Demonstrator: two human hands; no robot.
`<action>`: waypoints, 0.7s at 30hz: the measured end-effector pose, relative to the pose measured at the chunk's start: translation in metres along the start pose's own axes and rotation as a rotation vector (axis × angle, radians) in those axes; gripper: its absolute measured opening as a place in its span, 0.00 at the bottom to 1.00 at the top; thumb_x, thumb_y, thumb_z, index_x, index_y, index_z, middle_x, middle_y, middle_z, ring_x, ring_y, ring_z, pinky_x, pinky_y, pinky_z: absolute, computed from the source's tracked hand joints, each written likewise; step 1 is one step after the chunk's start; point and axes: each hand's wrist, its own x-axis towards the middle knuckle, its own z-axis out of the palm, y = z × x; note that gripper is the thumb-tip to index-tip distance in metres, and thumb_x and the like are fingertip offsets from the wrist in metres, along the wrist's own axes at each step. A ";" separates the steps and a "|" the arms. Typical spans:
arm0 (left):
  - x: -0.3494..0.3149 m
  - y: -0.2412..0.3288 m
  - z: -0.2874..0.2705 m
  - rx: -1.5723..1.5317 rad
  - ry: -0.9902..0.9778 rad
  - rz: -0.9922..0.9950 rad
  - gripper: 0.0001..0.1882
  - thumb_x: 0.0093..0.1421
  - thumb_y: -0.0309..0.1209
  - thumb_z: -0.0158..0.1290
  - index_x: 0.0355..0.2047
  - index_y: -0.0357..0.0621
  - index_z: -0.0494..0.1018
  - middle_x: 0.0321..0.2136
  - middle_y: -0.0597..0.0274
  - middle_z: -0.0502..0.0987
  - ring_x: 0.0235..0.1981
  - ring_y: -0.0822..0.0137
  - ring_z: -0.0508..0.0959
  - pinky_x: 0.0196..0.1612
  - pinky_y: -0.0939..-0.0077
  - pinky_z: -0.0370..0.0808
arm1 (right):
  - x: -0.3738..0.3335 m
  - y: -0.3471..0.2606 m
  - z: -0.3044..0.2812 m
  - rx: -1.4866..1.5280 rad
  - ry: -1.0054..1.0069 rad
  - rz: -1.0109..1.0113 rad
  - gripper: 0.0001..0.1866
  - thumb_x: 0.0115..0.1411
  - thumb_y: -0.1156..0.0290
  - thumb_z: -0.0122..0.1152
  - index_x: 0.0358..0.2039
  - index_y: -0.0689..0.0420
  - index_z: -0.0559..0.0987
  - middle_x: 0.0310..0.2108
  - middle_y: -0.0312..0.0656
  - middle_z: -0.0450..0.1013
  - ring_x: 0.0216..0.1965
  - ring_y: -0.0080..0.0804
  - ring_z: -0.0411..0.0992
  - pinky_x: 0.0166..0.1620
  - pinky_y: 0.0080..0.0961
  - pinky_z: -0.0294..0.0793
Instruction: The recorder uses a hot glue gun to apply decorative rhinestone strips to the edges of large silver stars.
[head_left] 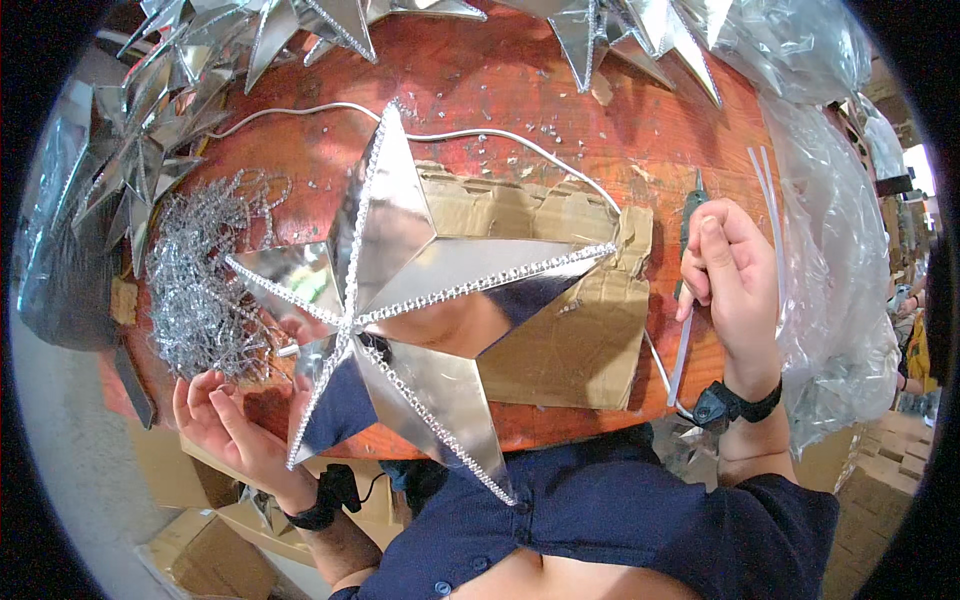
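A large mirror-silver five-pointed star (420, 290) lies in front of me, with beaded silver trim along the ridges of its points. My left hand (235, 425) is beside its lower left point, palm up, fingers apart and loosely bent, with nothing seen in it. Just beyond those fingers is a tangled heap of silver bead trim (205, 285). To the right of the star, my right hand (735, 265) has its fingers curled round a dark green glue gun (692, 205), its nozzle pointing away from me. A translucent glue stick (680, 360) reaches back below the hand. The fingers partly hide the gun's body.
Flattened cardboard (590, 350) lies under the star on the worn red table (500, 80). A white cord (490, 132) crosses behind the star. More silver stars (140, 165) are heaped along the far and left edges. Clear plastic bags (830, 250) and thin glue sticks (770, 200) are at the right.
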 end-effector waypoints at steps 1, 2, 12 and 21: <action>0.000 0.000 -0.001 0.001 -0.001 0.004 0.21 0.69 0.31 0.44 0.59 0.39 0.57 0.44 0.60 0.72 0.46 0.70 0.70 0.51 0.75 0.65 | -0.001 0.001 -0.002 0.004 0.001 -0.001 0.13 0.71 0.64 0.46 0.32 0.59 0.69 0.21 0.29 0.62 0.19 0.11 0.60 0.20 0.13 0.70; -0.001 0.000 -0.001 -0.003 0.000 -0.006 0.21 0.69 0.31 0.44 0.59 0.39 0.57 0.44 0.60 0.72 0.46 0.70 0.70 0.51 0.74 0.65 | -0.002 0.002 -0.005 -0.020 -0.005 -0.042 0.12 0.71 0.65 0.47 0.31 0.58 0.68 0.20 0.28 0.62 0.18 0.10 0.60 0.20 0.12 0.68; -0.008 0.016 -0.008 0.086 -0.154 0.073 0.13 0.69 0.31 0.44 0.50 0.37 0.63 0.42 0.57 0.71 0.38 0.67 0.72 0.47 0.70 0.69 | 0.001 0.010 0.001 0.009 -0.011 -0.220 0.04 0.68 0.73 0.49 0.39 0.60 0.72 0.28 0.33 0.67 0.27 0.17 0.67 0.36 0.23 0.79; 0.000 0.018 -0.003 0.297 -0.569 0.456 0.44 0.65 0.64 0.26 0.31 0.35 0.79 0.27 0.55 0.79 0.33 0.54 0.77 0.41 0.64 0.73 | -0.001 0.009 -0.004 -0.120 0.058 -0.240 0.05 0.67 0.81 0.48 0.42 0.62 0.71 0.33 0.37 0.68 0.35 0.22 0.69 0.56 0.41 0.73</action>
